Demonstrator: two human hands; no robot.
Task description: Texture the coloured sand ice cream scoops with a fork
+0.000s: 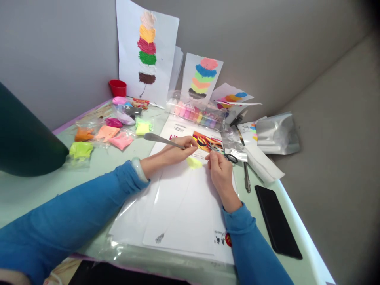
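Note:
My left hand is closed around a thin metal spatula tool whose flat end points left over the table. My right hand rests in a loose fist on a stack of white paper sheets, fingers curled; whether they pinch anything I cannot make out. Between the two hands lies a small flattened lump of pale yellow clay on the paper. Both arms wear blue sleeves.
Bagged clay lumps in orange, pink and yellow-green lie at the left. A clear box of clay colours, clay-smeared pictures, a red cup, a silver pouch, scissors and a black phone surround the paper.

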